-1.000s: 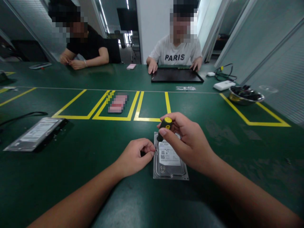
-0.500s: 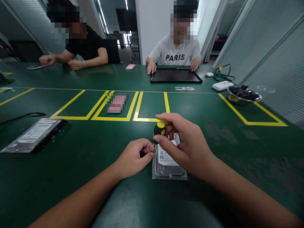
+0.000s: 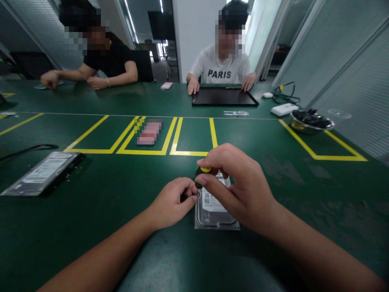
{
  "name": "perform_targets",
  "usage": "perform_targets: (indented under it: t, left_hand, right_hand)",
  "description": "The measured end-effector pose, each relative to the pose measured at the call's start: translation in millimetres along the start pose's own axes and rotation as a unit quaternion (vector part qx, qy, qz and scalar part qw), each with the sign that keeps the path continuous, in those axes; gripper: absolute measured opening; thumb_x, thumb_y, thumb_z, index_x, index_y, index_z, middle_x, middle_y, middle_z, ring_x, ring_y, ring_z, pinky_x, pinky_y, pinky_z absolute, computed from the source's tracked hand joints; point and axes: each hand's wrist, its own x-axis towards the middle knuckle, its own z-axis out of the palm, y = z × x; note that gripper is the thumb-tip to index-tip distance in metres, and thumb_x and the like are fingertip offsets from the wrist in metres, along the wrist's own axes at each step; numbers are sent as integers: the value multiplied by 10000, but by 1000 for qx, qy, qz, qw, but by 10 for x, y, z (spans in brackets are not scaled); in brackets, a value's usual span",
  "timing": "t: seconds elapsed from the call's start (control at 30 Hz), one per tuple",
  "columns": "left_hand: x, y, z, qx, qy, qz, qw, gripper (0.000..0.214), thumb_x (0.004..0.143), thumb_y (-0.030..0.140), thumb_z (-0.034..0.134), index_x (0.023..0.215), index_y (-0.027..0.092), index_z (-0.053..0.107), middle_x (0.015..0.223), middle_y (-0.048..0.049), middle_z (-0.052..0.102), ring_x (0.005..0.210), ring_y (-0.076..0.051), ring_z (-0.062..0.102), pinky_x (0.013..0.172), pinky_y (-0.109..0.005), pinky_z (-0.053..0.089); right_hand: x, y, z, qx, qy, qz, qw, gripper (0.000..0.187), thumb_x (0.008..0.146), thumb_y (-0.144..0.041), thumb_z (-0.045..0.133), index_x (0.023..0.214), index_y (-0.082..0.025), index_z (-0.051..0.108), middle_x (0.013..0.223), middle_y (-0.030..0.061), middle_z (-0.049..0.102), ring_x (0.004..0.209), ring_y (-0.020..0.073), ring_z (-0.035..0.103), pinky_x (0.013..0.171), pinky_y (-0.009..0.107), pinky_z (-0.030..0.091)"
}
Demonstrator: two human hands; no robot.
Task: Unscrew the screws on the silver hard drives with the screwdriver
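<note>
A hard drive (image 3: 214,221) lies label up on the green table in front of me. My right hand (image 3: 243,188) grips a short black-and-yellow screwdriver (image 3: 200,180) from above, between thumb and fingers, over the drive's left side. Its shaft and tip are mostly hidden by my fingers. Against the left edge of the drive rests my left hand (image 3: 173,202), its fingers curled and thumb close to them. What those fingertips pinch, if anything, cannot be made out.
Another hard drive (image 3: 44,172) lies at the left, near a black cable (image 3: 30,148). Ahead are yellow tape outlines (image 3: 142,152) and a pink phone (image 3: 150,134). A metal bowl (image 3: 308,129) of dark parts stands right. Across the table, one of two people touches a black panel (image 3: 225,97).
My right hand has bent more over the screwdriver, covering more of its handle, which sits slightly lower. My left hand has hardly moved. The person at the left has shifted an arm outward.
</note>
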Motion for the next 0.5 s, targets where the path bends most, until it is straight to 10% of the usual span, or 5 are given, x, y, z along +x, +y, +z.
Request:
perform_targets:
  t: [0.5]
  left_hand:
    - [-2, 40, 6, 3, 16, 9, 1000, 64, 860, 251, 599, 879, 195, 624, 826, -22, 628, 848, -210, 610, 814, -348, 498]
  right_hand:
    - [10, -128, -47, -21, -31, -2, 999, 216, 914, -265, 644, 1093, -152, 687, 1163, 121, 650, 1113, 184, 606, 881, 316, 528]
